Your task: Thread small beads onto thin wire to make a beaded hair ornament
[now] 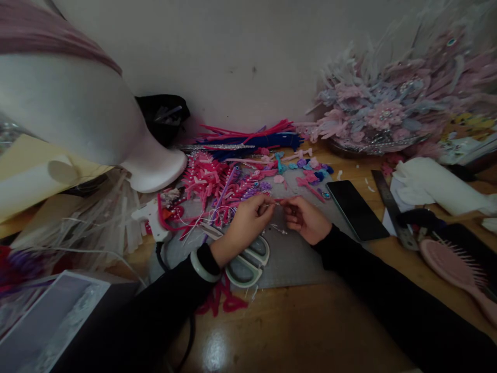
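My left hand (248, 223) and my right hand (305, 217) meet over a grey cutting mat (298, 264), each with its fingertips pinched. A thin pink strip (277, 200) runs between the two pinches. Thin white thread (217, 210) loops out to the left of my left hand. Scissors with pale green handles (252, 264) lie partly under my left wrist. A small beaded piece (279, 229) rests on the mat below my fingers. Behind my hands spread pink fuzzy beaded pieces (204, 178) and small blue and pink flowers (306, 165).
A white mannequin head (93, 109) and a white glue gun (153, 220) stand or lie at left, near an open box (58, 321). At right are a phone (357, 210), a metal ruler (392, 207), a pink hairbrush (446, 261) and a floral headpiece (384, 114).
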Available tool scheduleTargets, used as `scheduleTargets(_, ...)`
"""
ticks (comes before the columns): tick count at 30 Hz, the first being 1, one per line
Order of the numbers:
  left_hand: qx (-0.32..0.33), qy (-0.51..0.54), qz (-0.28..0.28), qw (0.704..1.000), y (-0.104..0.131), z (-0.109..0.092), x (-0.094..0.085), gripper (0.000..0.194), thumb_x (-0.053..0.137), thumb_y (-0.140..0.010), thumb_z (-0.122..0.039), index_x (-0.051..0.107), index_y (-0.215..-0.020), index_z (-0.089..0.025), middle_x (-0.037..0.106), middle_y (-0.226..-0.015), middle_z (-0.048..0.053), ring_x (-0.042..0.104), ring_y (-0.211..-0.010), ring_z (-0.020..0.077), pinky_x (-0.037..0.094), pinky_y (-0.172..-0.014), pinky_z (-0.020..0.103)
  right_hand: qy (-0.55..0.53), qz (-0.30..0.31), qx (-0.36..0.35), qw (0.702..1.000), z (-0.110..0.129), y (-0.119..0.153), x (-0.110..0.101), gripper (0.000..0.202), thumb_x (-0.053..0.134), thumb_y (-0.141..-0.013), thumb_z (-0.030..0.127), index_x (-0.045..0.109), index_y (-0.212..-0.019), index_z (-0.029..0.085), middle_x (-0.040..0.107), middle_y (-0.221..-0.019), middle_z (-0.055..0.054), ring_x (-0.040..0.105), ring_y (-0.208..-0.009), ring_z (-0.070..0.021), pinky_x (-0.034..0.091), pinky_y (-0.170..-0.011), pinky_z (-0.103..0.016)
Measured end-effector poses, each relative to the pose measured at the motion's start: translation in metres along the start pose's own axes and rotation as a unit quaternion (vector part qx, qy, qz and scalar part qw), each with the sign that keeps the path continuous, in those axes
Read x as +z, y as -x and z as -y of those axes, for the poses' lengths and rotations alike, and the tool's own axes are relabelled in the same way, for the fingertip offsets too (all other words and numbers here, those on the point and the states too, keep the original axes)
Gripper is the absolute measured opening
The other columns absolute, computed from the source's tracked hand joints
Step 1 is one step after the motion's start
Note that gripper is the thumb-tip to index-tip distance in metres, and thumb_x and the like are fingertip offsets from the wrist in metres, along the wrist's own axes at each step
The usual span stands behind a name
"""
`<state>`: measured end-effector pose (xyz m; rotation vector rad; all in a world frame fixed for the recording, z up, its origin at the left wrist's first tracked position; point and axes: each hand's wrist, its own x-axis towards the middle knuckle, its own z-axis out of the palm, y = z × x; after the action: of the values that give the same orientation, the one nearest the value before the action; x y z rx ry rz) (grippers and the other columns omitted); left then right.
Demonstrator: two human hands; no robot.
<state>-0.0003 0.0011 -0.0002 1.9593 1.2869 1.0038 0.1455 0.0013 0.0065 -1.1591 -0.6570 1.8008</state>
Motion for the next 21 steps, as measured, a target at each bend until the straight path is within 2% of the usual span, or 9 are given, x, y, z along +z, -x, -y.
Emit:
scheduleTargets(3,0.006,0.0,-0.001,1.0,0.0,0.0,0.0,0.014,0.047,-0.076,-0.022,0.059,-0.076,-0.014,0.045,-0.055,-0.004,0.039,-0.05,0.0065,0.031,-0.049,0.018,0.07,0.005,-0.053,0.996,0.0,0.001,0.0,0.015,0.061,-0.061,0.028,0.058,-0.065,0.014,0.032,-0.047,0.009,0.024,-0.037,-0.001,0.015,-0.032,-0.015)
scheduleTargets(6,0.014,-0.011,-0.003,1.0,0.0,-0.001,-0.001,0.014,0.047,-0.075,-0.021,0.059,-0.075,-0.014,0.046,-0.055,-0.004,0.04,-0.05,0.0064,0.031,-0.049,0.018,0.115,-0.002,-0.085,0.99,-0.002,0.001,-0.001,0.022,0.067,-0.057,0.033,0.059,-0.066,0.015,0.034,-0.046,0.009,0.024,-0.038,-0.001,0.016,-0.033,-0.016)
scheduleTargets(14,0.018,-0.042,0.016,0.999,0.0,-0.004,-0.002,0.014,0.047,-0.074,-0.018,0.06,-0.076,-0.014,0.053,-0.06,-0.002,0.045,-0.054,0.0074,0.033,-0.052,0.019,0.197,-0.029,-0.114,0.973,-0.01,-0.005,-0.007,0.025,0.066,-0.057,0.039,0.061,-0.067,0.016,0.043,-0.052,0.006,0.031,-0.041,-0.0023,0.021,-0.034,-0.015)
scheduleTargets(21,0.015,-0.041,0.016,0.999,0.0,-0.006,-0.002,0.015,0.048,-0.075,-0.02,0.06,-0.08,-0.015,0.048,-0.057,-0.004,0.041,-0.052,0.0069,0.031,-0.049,0.018,0.197,-0.009,-0.114,0.974,-0.01,-0.003,-0.004,0.021,0.06,-0.063,0.038,0.058,-0.069,0.018,0.037,-0.05,0.008,0.028,-0.038,-0.0023,0.022,-0.033,-0.015)
